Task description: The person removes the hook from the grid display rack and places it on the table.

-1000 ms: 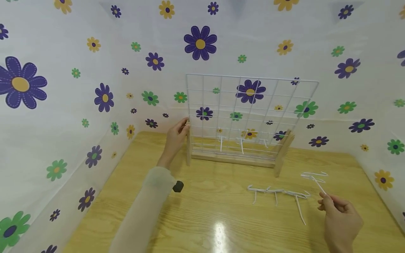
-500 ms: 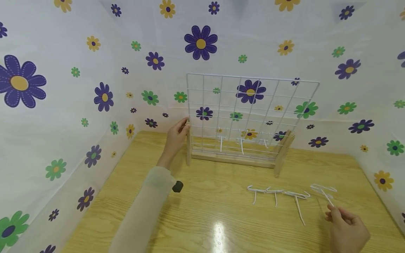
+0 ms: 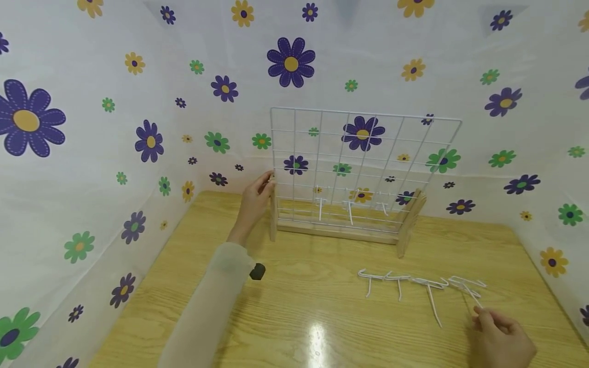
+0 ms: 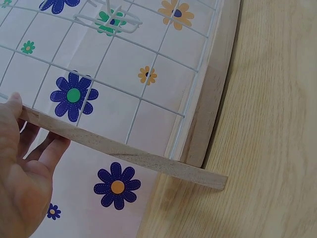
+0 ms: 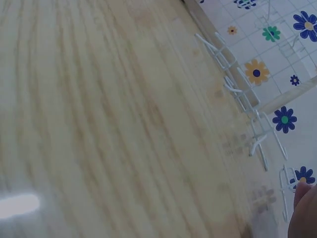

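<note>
My left hand [image 3: 254, 200] grips the left wooden post [image 3: 273, 217] of a stand that holds up a white wire grid panel [image 3: 349, 112]. In the left wrist view the thumb lies on one side of this post [image 4: 114, 146], the fingers on the other. At the front right, my right hand [image 3: 505, 338] pinches the prong of a white wire hook [image 3: 470, 291] between thumb and fingertips. The hook's wide end points away from the hand, right by the last of three similar hooks [image 3: 430, 283] lined up on the table. Three more hooks [image 3: 350, 213] hang on the grid's lower rows.
The stand's wooden base bar [image 3: 338, 232] lies on the wood-grain table [image 3: 276, 312], with its right post [image 3: 409, 225] leaning back. Flower-printed white sheeting [image 3: 221, 46] rises behind and along both sides. A black item [image 3: 258, 271] shows at the left sleeve's cuff.
My right hand has moved the hook toward the front right and down, bringing it to the end of the row on the table. The left hand has stayed on the post.
</note>
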Motion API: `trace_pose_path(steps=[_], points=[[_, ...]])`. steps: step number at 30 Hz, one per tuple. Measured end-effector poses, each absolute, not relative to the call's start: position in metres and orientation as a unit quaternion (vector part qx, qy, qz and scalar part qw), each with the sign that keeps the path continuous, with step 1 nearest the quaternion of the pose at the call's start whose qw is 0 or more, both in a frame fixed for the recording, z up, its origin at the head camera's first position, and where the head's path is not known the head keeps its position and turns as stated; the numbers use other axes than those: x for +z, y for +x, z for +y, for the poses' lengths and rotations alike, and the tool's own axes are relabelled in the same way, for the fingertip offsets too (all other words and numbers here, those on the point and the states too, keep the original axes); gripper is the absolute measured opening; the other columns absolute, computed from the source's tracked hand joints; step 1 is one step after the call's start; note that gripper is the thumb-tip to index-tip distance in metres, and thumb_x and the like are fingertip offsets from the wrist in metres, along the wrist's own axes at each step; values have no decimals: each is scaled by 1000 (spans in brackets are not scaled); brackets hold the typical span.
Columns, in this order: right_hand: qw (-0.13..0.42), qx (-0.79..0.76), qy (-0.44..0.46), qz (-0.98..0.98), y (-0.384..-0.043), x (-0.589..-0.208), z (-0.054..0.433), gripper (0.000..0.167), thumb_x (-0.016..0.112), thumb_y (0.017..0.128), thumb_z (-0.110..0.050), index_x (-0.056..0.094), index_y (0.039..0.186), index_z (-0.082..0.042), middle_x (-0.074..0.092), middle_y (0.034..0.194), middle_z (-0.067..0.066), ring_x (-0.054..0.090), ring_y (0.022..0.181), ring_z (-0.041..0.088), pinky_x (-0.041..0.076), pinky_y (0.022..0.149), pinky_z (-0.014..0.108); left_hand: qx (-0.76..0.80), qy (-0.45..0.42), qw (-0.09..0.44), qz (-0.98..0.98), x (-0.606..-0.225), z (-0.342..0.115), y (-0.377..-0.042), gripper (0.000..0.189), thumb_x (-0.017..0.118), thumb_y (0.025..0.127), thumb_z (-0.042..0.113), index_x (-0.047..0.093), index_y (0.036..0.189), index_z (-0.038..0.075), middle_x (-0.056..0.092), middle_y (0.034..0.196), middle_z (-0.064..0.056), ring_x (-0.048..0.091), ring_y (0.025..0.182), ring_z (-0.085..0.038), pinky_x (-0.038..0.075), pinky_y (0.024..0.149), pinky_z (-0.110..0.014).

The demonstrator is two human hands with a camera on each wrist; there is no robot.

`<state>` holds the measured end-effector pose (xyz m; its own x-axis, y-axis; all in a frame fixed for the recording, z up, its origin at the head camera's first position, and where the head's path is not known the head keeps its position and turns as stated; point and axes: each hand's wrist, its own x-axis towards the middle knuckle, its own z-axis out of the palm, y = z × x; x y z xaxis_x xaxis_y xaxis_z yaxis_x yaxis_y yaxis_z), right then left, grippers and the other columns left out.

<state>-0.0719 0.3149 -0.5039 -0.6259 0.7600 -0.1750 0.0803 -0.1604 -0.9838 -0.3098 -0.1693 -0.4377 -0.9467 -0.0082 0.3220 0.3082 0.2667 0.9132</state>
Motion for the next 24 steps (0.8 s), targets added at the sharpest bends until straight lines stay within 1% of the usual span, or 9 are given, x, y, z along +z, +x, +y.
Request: trace_pose_path(steps=[5,10,11,13,14,16,17,21,24], points=[[258,672,-354,-597,-71,-509,313,23,75,91,-3,73,72,-16,71,62,-11,66,50,4,54,49,11,-597,-96,132,-785,-436,-169,-309,48,53,110,26,48,153,5,53,152,-15,58,129,-29,52,107,-35],[222,661,-376,-610,-66,-510,315,30,78,90,-8,70,66,-25,68,57,-11,64,47,3,52,47,11,-600,-99,131,-783,-436,-169,-309,48,52,110,25,47,153,3,51,153,-15,57,131,-31,52,108,-36],[213,648,-380,-625,-65,-510,316,31,78,90,-11,70,65,-28,67,56,-14,63,48,0,51,47,10,-601,-101,131,-782,-436,-169,-309,48,52,110,24,47,153,3,51,153,-16,57,131,-31,51,108,-36],[197,614,-385,-660,-64,-510,318,29,76,91,-17,71,66,-29,64,56,-20,60,52,-6,49,50,8,-601,-101,132,-781,-436,-169,-310,49,53,110,24,47,153,3,51,154,-15,57,132,-31,51,108,-35],[187,592,-390,-680,-63,-511,319,29,75,92,-20,71,66,-32,63,57,-24,58,54,-9,46,52,6,-602,-101,133,-781,-436,-169,-311,49,53,110,25,47,153,2,51,153,-15,57,132,-31,52,108,-35],[160,543,-399,-722,-62,-511,322,26,73,93,-30,70,68,-37,58,59,-30,52,59,-11,42,55,7,-601,-103,134,-781,-436,-168,-311,49,53,110,24,47,153,2,51,153,-16,57,131,-31,52,107,-35],[144,524,-403,-737,-61,-511,325,25,71,93,-34,69,69,-39,56,60,-31,51,61,-9,43,55,10,-601,-103,134,-781,-436,-168,-311,49,54,110,24,48,153,3,52,153,-16,57,131,-31,52,107,-35],[91,476,-409,-774,-59,-511,332,21,67,95,-44,68,74,-39,53,65,-33,48,64,-8,42,60,20,-599,-101,132,-783,-435,-168,-310,48,54,110,25,49,153,5,53,152,-16,58,130,-31,53,107,-36],[71,448,-403,-795,-59,-512,337,23,66,95,-45,75,80,-29,58,67,-27,48,65,-6,41,63,24,-594,-97,133,-787,-436,-169,-310,48,53,110,27,49,153,6,53,152,-14,58,130,-30,52,108,-36]])
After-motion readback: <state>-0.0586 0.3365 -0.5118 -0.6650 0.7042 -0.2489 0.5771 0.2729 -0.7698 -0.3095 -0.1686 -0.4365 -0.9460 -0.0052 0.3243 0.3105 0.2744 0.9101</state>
